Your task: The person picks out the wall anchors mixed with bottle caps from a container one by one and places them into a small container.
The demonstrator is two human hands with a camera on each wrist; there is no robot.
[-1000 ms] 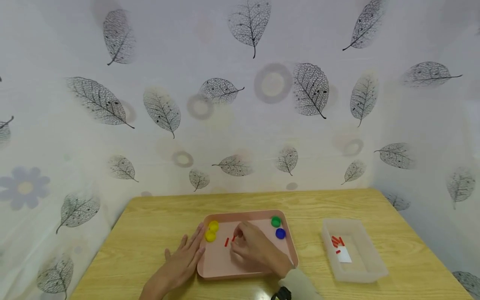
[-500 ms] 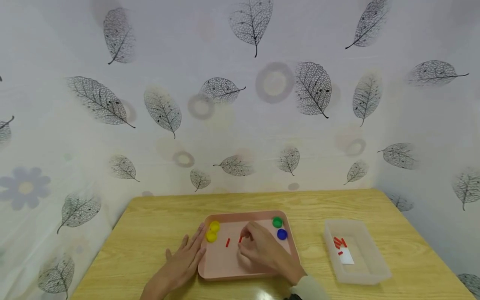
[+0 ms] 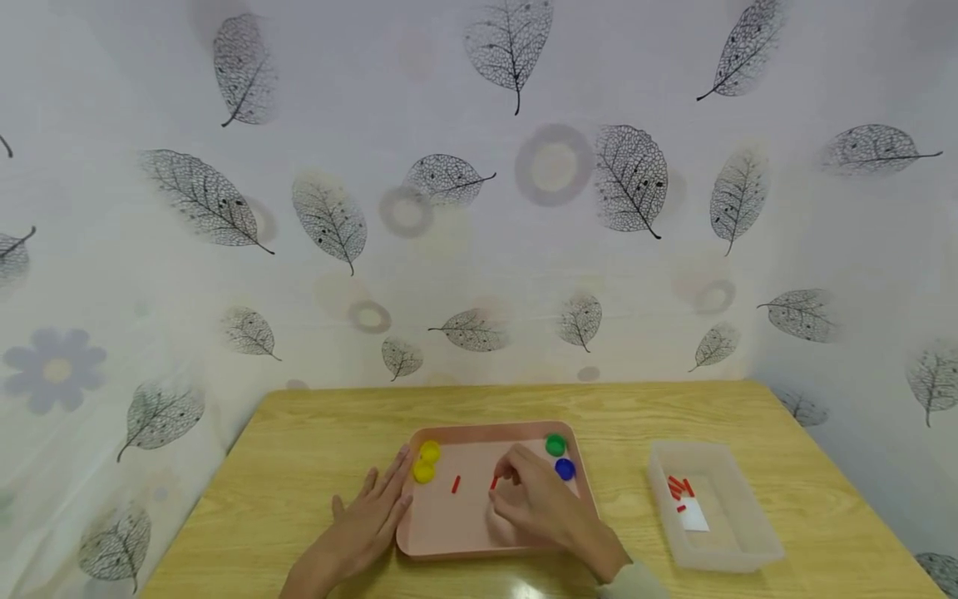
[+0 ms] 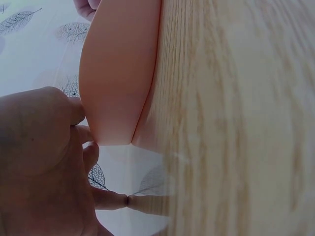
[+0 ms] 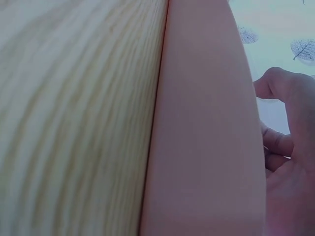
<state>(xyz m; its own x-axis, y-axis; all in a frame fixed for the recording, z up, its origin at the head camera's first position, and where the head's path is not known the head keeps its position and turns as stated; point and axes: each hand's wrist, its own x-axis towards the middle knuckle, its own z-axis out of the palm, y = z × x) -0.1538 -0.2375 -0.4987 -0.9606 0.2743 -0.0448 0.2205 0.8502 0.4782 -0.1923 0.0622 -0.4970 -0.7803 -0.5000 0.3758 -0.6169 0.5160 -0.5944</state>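
Inside the pink tray, my right hand pinches a small red stick with its fingertips. Another red stick lies on the tray floor to its left. My left hand has its fingers extended, resting along the tray's left rim. In the left wrist view its fingers meet the tray's outer wall. The right wrist view shows the right hand partly behind the tray wall, which hides the stick.
Two yellow caps sit at the tray's left side. A green cap and a blue cap sit at its right. A translucent box to the right holds several red sticks and a white card.
My right hand has slid to the right with the red stick, widening the space from the other stick. The left hand stays at the tray's left rim.
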